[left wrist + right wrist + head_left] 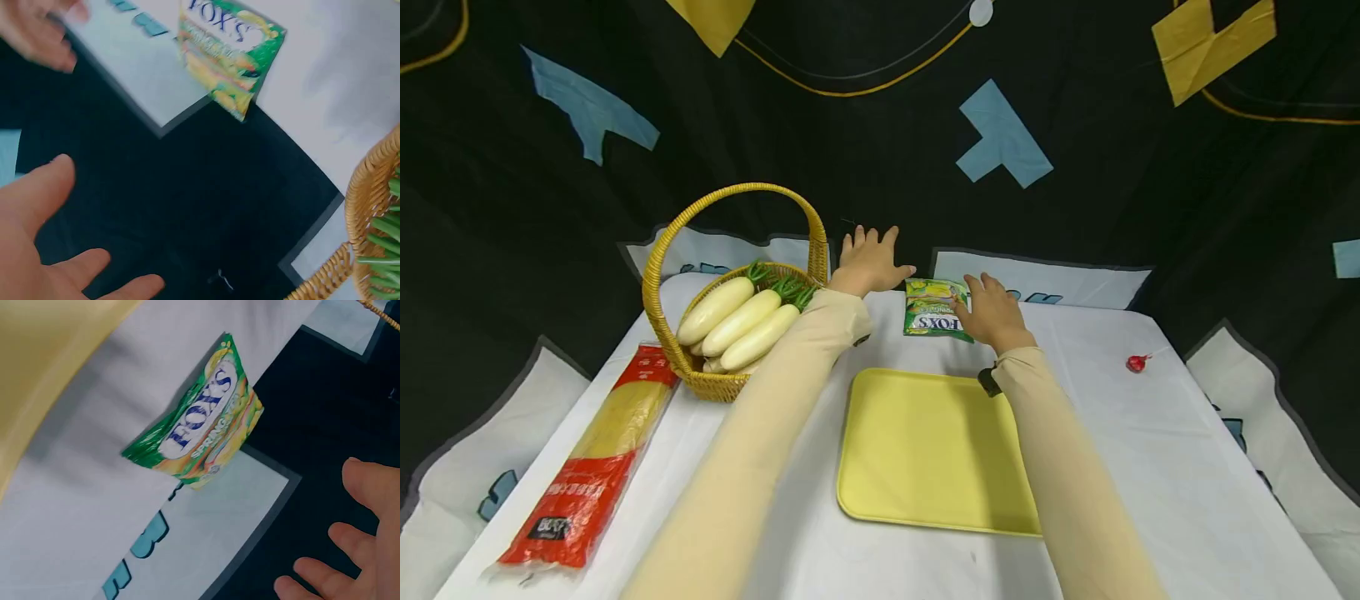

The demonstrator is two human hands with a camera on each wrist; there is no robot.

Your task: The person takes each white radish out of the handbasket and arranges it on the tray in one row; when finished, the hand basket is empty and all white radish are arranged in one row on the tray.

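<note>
A green and yellow candy bag (937, 308) marked FOX'S lies at the back edge of the table, its print upside down in the head view. My left hand (868, 262) is raised with fingers spread, between the wicker basket (715, 385) and the bag. On the other side my right hand (994, 312) reaches forward, fingers apart, overlapping the bag's right edge in the head view. In the right wrist view the bag (203, 422) stands apart from the fingers, and the left wrist view likewise shows the bag (231, 47) away from the left hand (56, 244). Both hands hold nothing.
Several white, green-stemmed vegetables (741, 323) fill the basket, whose tall handle (730, 190) arches up. A long red and yellow noodle packet (591, 467) lies at left. The yellow tray (932, 454) sits below the arms. A small red item (1137, 363) lies at right.
</note>
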